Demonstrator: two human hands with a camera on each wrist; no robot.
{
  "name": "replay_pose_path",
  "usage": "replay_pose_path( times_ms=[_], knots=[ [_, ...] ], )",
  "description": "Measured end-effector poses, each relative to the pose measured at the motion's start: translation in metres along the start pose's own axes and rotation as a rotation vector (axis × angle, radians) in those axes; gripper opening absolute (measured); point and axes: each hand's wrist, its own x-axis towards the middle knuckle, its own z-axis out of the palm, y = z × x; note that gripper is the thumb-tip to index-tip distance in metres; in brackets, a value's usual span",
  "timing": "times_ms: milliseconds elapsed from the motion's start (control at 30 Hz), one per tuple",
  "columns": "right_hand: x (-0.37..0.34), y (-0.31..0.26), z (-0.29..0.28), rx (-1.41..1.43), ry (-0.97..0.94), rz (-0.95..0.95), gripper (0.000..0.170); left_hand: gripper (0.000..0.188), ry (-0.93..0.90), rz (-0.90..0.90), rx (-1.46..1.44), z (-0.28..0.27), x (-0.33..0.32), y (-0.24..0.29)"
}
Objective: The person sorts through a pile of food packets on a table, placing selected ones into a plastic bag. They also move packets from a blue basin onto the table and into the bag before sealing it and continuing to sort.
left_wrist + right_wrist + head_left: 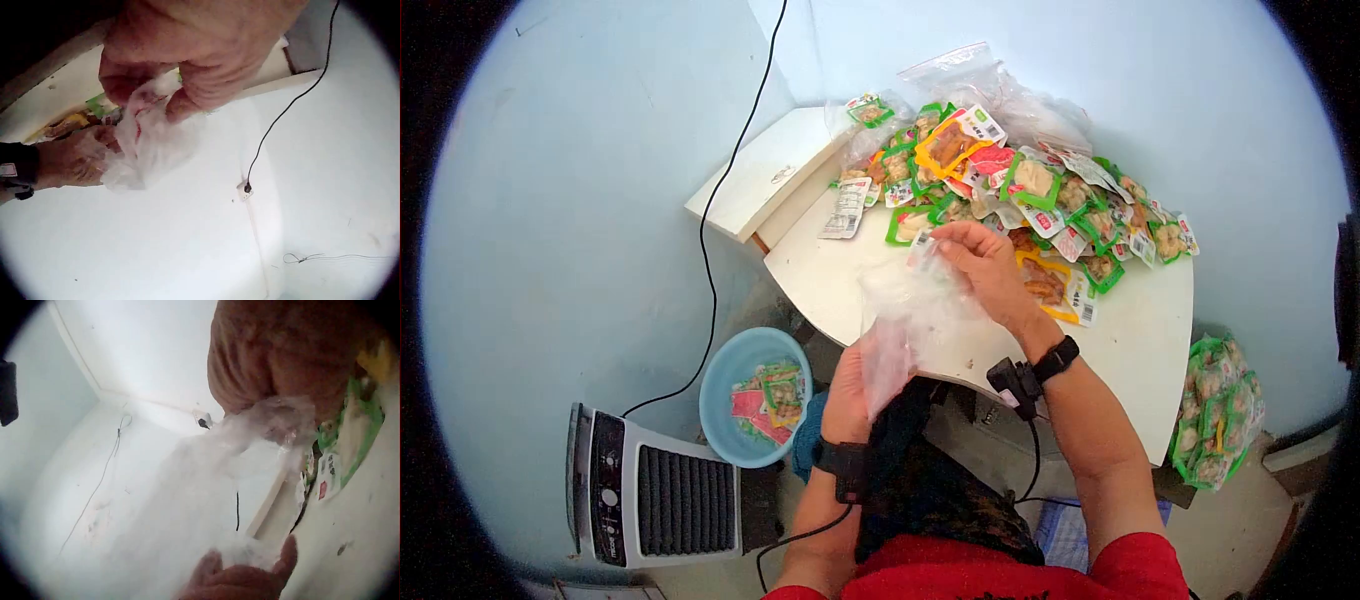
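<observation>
We see the clear plastic bag (910,305) at the centre of the frame, above the worktop (1145,345). Our left grip (848,398) is nearly closed, thumb and fingers holding its lower part; our right grip (985,272) is bent close, pinching its upper part. With film this limp, we would do well to pinch lightly and leave slack between our 2 grips, lest it tear. It looks thin, cloudy and crinkled. Glossy, puffy packets (1033,180) heap at upper right; more lie in the round blue basin (716,432), lower left.
</observation>
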Motion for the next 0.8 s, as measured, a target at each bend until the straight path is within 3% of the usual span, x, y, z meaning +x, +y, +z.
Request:
replay_pose_path(
  times_ms=[100, 133, 233, 400, 500, 600, 800],
  knots=[
    [0.004, 0.0, -0.009, -0.06, 0.058, -0.019, 0.018, 0.015, 0.154, 0.16, 0.111, -0.008, 0.001, 0.023],
    [0.006, -0.001, -0.013, -0.088, 0.071, -0.012, 0.018, 0.011, 0.163, 0.405, 0.314, -0.01, -0.008, 0.042],
    [0.008, 0.0, -0.017, -0.068, 0.099, 0.036, 0.02, 0.009, 0.28, 0.629, 0.531, -0.008, -0.009, 0.061],
    [0.01, 0.004, -0.017, 0.224, 0.011, 0.259, 0.027, 0.01, 0.27, 0.724, 0.561, 0.013, -0.015, 0.059],
    [0.0, -0.01, -0.007, 0.149, -0.004, 0.485, 0.027, 0.01, 0.294, 0.788, 0.506, 0.012, -0.009, 0.058],
    [-0.001, 0.003, -0.017, 0.076, -0.215, 0.402, 0.025, 0.01, 0.295, 0.832, 0.499, 0.003, -0.006, 0.064],
    [0.005, 0.004, -0.03, -0.083, -0.183, 0.321, 0.018, 0.011, 0.347, 0.904, 0.518, 0.003, -0.012, 0.071]
  ],
)
